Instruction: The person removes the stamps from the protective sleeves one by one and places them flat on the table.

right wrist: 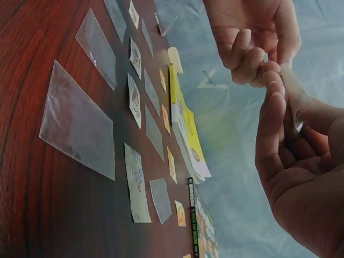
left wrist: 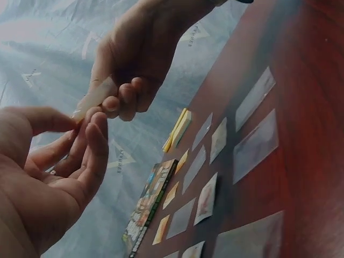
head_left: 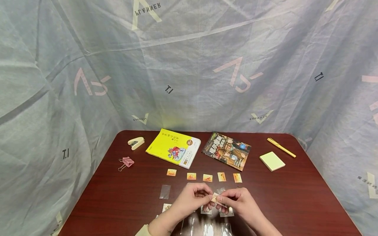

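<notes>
Both hands meet over the near middle of the table around one small picture stamp (head_left: 217,198). My left hand (head_left: 196,199) pinches its left edge between thumb and fingers. On the other side my right hand (head_left: 241,202) pinches the right part, thumb on top. In the left wrist view a pale, shiny strip (left wrist: 97,99) shows between the fingertips, like clear film about the stamp. Beyond the hands lie several orange stamps (head_left: 191,176) in a row. Larger pale stamps (right wrist: 136,183) and clear plastic sleeves (right wrist: 80,121) lie below and nearer, partly hidden by the hands in the head view.
At the back lie a yellow book (head_left: 174,147) and a dark comic-style book (head_left: 226,151). A white stapler (head_left: 136,143) and pink binder clip (head_left: 127,162) are at left; a yellow pen (head_left: 281,147) and sticky-note pad (head_left: 272,161) at right. Grey curtains (head_left: 189,65) enclose the table.
</notes>
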`<state>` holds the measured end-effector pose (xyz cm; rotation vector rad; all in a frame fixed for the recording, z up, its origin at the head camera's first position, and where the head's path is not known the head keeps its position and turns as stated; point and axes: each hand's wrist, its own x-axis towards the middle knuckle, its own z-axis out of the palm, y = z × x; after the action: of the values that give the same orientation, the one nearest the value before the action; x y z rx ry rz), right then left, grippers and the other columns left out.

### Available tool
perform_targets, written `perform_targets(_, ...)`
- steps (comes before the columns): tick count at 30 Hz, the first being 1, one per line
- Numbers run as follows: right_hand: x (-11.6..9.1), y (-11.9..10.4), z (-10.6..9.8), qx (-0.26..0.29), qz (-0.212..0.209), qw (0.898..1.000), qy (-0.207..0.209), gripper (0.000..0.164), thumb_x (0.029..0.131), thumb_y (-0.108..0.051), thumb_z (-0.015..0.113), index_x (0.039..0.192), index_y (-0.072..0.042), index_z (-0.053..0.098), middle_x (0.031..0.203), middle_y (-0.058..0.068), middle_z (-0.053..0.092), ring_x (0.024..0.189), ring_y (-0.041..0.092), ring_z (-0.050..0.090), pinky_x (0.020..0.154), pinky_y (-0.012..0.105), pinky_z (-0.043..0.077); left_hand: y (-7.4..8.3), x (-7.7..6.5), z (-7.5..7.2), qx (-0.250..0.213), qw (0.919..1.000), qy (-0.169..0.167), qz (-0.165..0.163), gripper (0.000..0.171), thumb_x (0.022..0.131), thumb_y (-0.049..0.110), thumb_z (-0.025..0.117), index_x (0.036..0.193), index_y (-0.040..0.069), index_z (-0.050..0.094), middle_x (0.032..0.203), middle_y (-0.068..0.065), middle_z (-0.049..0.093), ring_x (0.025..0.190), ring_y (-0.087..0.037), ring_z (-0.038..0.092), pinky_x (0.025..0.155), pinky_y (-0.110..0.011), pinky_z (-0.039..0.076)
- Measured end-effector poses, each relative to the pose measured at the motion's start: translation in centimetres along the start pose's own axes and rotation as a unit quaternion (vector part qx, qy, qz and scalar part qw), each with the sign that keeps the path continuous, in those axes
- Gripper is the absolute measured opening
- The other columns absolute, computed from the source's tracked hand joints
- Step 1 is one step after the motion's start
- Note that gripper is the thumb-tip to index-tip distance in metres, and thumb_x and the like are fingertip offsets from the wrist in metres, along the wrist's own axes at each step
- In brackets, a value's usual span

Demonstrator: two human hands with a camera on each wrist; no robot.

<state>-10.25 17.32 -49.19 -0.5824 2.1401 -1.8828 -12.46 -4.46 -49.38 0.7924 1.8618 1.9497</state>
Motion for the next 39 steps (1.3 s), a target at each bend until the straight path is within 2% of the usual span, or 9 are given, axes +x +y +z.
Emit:
perform_targets(4, 0.0, 0.0, 0.2, -0.047, -0.013, 0.999, 0.006, 0.015, 0.087, -0.021, 0.065, 0.087, -0.008, 0.072, 0.072, 0.012, 0.069, 0.056, 0.011, 0.061, 0.052, 0.036, 0.053, 0.6, 0.1, -0.6, 0.023, 0.9992, -0.029, -0.012, 0.008, 0.083, 0.002, 0.065, 0.091, 0.001, 0.065, 0.079, -0.016, 0.067, 0.066, -0.013, 0.066, 0.060, -0.033, 0.056)
perform_targets(8, -0.1, 0.1, 0.4, -0.070, -0.020, 0.997, 0.010, 0.012, 0.086, -0.021, 0.067, 0.084, -0.011, 0.072, 0.069, 0.013, 0.068, 0.054, 0.008, 0.060, 0.050, 0.037, 0.052, 1.0, 0.2, -0.8, 0.047, 0.9976, -0.042, -0.028, 0.009, 0.079, 0.002, 0.067, 0.088, 0.002, 0.065, 0.077, -0.014, 0.067, 0.064, -0.008, 0.063, 0.062, -0.031, 0.056)
perform_targets(13, 0.0, 0.0, 0.5, -0.082, -0.003, 0.997, 0.011, 0.012, 0.086, -0.021, 0.067, 0.083, -0.011, 0.072, 0.069, 0.014, 0.067, 0.054, 0.008, 0.059, 0.050, 0.036, 0.052, 1.1, 0.4, -0.7, 0.067, 0.9964, -0.033, -0.040, 0.010, 0.081, 0.009, 0.070, 0.086, 0.002, 0.066, 0.073, -0.012, 0.067, 0.059, -0.009, 0.061, 0.055, -0.030, 0.054)
perform_targets(18, 0.0, -1.8, 0.8, -0.071, 0.017, 0.997, 0.008, 0.014, 0.086, -0.020, 0.067, 0.082, -0.007, 0.071, 0.069, 0.018, 0.066, 0.054, 0.011, 0.060, 0.051, 0.037, 0.053, 0.9, 0.4, -0.5, 0.081, 0.9957, -0.020, -0.041, 0.010, 0.081, 0.013, 0.072, 0.084, 0.005, 0.066, 0.072, -0.010, 0.068, 0.056, -0.008, 0.061, 0.052, -0.030, 0.054)
perform_targets(23, -0.2, -3.1, 1.1, -0.099, 0.005, 0.995, 0.026, 0.012, 0.083, -0.022, 0.070, 0.081, -0.011, 0.072, 0.065, 0.006, 0.065, 0.053, 0.001, 0.052, 0.048, 0.027, 0.048, 0.6, 0.4, -0.3, 0.072, 0.9962, -0.011, -0.048, 0.012, 0.080, 0.016, 0.073, 0.081, 0.007, 0.065, 0.068, -0.010, 0.067, 0.051, -0.012, 0.060, 0.049, -0.033, 0.054)
perform_targets(27, -0.1, -2.0, 0.9, -0.120, 0.001, 0.992, 0.033, 0.010, 0.083, -0.023, 0.070, 0.081, -0.013, 0.072, 0.067, 0.001, 0.065, 0.054, -0.001, 0.050, 0.048, 0.024, 0.046, 0.5, 0.3, -0.3, 0.073, 0.9957, -0.004, -0.057, 0.013, 0.080, 0.015, 0.073, 0.076, 0.006, 0.065, 0.064, -0.008, 0.066, 0.048, -0.017, 0.060, 0.046, -0.034, 0.053)
perform_targets(32, -0.1, -0.1, 0.4, -0.132, -0.001, 0.991, 0.026, 0.010, 0.087, -0.024, 0.066, 0.084, -0.016, 0.071, 0.068, 0.000, 0.065, 0.055, -0.001, 0.049, 0.048, 0.024, 0.046, 0.5, 0.3, -0.3, 0.071, 0.9957, -0.014, -0.058, 0.012, 0.083, 0.012, 0.070, 0.076, 0.004, 0.065, 0.064, -0.010, 0.066, 0.051, -0.032, 0.062, 0.047, -0.037, 0.053)
perform_targets(35, -0.3, 0.2, 0.1, -0.122, 0.002, 0.992, 0.022, 0.013, 0.089, -0.026, 0.063, 0.086, -0.016, 0.071, 0.070, 0.000, 0.064, 0.055, 0.001, 0.052, 0.049, 0.025, 0.047, 0.5, 0.3, -0.3, 0.074, 0.9954, -0.017, -0.058, 0.011, 0.084, 0.011, 0.069, 0.077, 0.004, 0.065, 0.064, -0.013, 0.067, 0.051, -0.031, 0.062, 0.048, -0.041, 0.053)
perform_targets(39, -0.6, 0.1, 0.0, -0.089, 0.023, 0.996, 0.013, 0.017, 0.090, -0.027, 0.062, 0.089, -0.012, 0.071, 0.071, 0.006, 0.066, 0.054, 0.013, 0.060, 0.051, 0.034, 0.052, 0.4, 0.3, -0.3, 0.065, 0.9954, -0.016, -0.067, 0.009, 0.084, 0.009, 0.068, 0.079, 0.003, 0.065, 0.067, -0.015, 0.067, 0.052, -0.029, 0.063, 0.049, -0.044, 0.053)
